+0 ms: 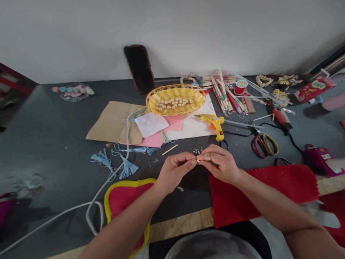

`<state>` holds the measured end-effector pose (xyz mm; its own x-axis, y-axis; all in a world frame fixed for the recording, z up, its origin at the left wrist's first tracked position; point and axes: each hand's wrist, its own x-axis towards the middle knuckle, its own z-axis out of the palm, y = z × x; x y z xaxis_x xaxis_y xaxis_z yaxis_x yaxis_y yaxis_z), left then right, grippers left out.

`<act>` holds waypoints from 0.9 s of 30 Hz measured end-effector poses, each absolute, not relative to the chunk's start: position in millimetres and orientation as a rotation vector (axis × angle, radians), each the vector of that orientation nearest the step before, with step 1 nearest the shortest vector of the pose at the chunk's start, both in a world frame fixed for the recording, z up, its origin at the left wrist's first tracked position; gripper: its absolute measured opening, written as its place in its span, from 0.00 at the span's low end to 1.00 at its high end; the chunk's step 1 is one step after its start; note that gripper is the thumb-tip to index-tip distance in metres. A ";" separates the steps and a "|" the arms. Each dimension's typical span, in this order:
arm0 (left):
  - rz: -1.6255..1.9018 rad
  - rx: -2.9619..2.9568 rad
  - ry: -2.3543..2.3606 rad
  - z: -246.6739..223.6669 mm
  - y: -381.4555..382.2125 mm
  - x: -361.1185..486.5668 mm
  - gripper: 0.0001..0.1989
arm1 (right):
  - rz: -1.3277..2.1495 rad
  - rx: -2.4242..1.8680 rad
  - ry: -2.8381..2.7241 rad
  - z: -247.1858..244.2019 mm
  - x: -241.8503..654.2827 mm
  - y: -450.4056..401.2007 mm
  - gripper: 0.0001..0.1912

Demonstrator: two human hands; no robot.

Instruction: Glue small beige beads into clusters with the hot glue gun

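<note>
Near edge: yellow-edged pink pad [122,194] is being overlapped by the left forearm; red felt [291,183] is being crossed by the right one.

Hands: small cream piece [198,160] is being pinched at the fingertips of left hand [174,172] and right hand [221,163], thumbs and forefingers closed in from opposite sides. It is being held over the dark tabletop [54,118], between the hands; too small for a long axis to be read.

Key relation: loose beads [198,151] are being kept just beyond the pinch point, away from the wearer. They're being flanked more closely by the right hand's fingers than by the left's.

Farther, left: wooden stick [169,149] and blue tassels [129,168] are being left untouched. Farther, right: scissors [259,132] same; yellow glue gun [212,119] is being left on its side, nozzle leftward.

Beyond: cream clusters [175,103] are being held in yellow basket [198,98], long axis left-right. Phone [139,68] is being propped against the wall behind.
</note>
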<state>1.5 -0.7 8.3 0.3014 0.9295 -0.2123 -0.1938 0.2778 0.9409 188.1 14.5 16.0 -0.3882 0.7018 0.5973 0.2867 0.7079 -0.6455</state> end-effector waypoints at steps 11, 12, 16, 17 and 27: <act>0.936 0.919 0.929 7.7 0.3 1.9 0.10 | 0.529 -0.755 -2.001 10.2 188.0 13.1 0.06; 0.936 0.905 0.924 7.5 0.6 1.5 0.09 | 0.519 -0.747 -2.010 11.1 188.5 13.1 0.07; 0.984 0.849 0.910 8.6 2.1 0.5 0.08 | 0.435 -0.867 -1.982 20.7 201.1 18.7 0.12; 1.001 0.839 0.907 9.4 2.5 0.4 0.09 | 0.388 -0.958 -1.945 23.0 207.3 22.2 0.11; 1.097 0.732 0.739 11.0 4.4 -1.1 0.07 | 0.351 -1.683 -1.941 -3.5 251.6 59.5 0.16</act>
